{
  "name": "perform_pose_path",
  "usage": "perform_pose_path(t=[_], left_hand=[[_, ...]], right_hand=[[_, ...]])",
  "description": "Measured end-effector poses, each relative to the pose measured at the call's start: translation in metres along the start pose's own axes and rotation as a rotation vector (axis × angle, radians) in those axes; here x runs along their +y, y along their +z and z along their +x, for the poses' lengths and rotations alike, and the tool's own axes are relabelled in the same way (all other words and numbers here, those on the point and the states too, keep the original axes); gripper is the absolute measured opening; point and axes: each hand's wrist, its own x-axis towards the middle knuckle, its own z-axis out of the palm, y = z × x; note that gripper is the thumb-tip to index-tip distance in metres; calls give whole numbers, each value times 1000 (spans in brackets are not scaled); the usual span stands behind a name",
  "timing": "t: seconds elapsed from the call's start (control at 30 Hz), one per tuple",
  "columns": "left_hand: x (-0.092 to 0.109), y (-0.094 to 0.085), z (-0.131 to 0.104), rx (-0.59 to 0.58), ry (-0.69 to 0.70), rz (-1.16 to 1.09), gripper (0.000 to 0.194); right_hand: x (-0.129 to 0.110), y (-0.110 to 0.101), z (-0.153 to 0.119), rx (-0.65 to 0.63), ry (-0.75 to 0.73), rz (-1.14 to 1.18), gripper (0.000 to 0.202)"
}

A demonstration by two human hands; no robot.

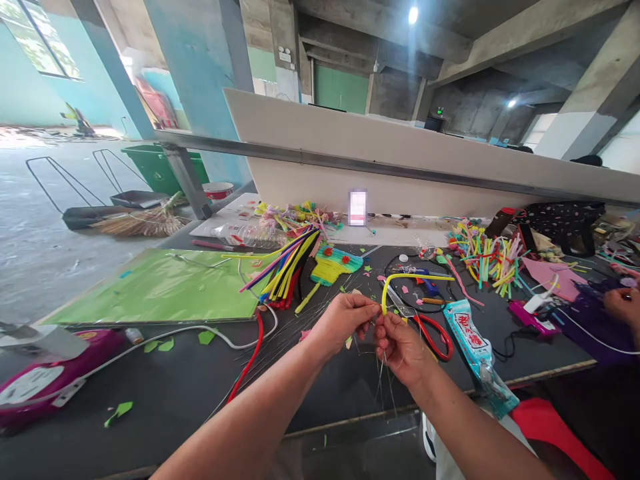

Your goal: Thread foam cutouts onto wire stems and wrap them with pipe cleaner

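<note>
Over the front of the dark table, my left hand (345, 321) and my right hand (404, 343) meet fingertip to fingertip. Both pinch the lower end of a yellow pipe cleaner (395, 277), which rises from the fingers and bends over to the right. A few thin wires (382, 380) hang below my right hand; the fingers hide where they start. Red-handled scissors (440, 339) lie just right of my right hand. Beyond my left hand lie a yellow and turquoise pipe-cleaner piece (334, 267) with red flowers and a bundle of coloured pipe cleaners (285, 270).
A green sheet (160, 287) covers the left side. A purple pack (30, 380), a white cable (190, 330), a blue snack packet (467, 333) and a power strip (534, 319) lie around. A lit phone (357, 207) stands at the back. Another person's hand (623, 303) is far right.
</note>
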Motion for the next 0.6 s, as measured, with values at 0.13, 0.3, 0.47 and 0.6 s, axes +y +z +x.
perform_pose_path(t=[0.13, 0.3, 0.47, 0.6], left_hand=[[-3, -4, 0, -22, -6, 11, 35], [0, -13, -1, -112, -32, 36, 33], [4, -14, -1, -93, -16, 106, 30], [4, -9, -2, -49, -15, 116, 27]], right_hand=[[0, 1, -2, -15, 24, 27, 20], [-1, -1, -4, -70, 46, -15, 19], [3, -1, -5, -81, 63, -61, 19], [4, -1, -5, -106, 68, -56, 18]])
